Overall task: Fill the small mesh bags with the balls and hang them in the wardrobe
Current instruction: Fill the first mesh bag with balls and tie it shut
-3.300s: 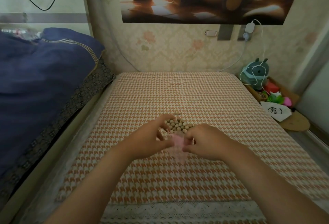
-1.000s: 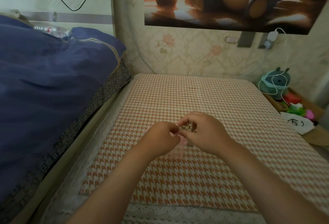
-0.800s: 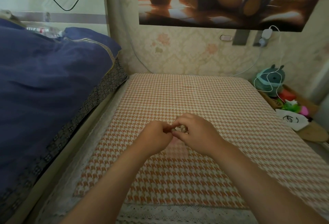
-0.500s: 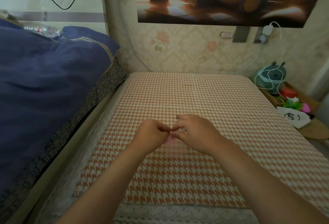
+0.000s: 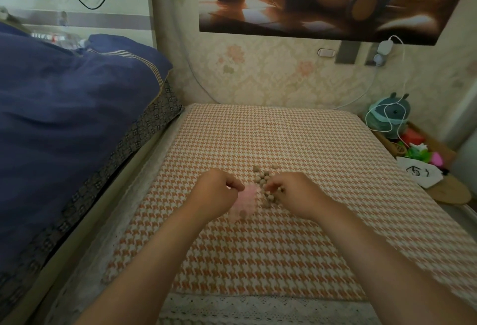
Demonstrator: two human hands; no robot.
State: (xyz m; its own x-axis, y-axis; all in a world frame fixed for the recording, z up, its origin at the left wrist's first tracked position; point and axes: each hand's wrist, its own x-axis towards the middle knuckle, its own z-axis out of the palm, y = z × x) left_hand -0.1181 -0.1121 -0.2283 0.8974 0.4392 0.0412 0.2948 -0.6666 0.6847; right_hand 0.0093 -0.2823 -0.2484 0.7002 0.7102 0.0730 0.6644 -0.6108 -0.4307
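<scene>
Moved: right hand [image 5: 291, 193] has drawn off to the right of the left hand [image 5: 219, 193], which it touched half a second ago. Balls [image 5: 263, 181]: tan pile on the houndstooth cloth [image 5: 284, 247], now uncovered. The right fingertips curl among them; whether they pinch one cannot be told. Mesh bag [image 5: 246, 199]: pink, flat on the cloth between the hands. Its long axis runs from the pile toward the person, and the left fingers pinch its far end.

dim warm indoor light, soft shadows, slight blur, wide-angle bending at edges
</scene>
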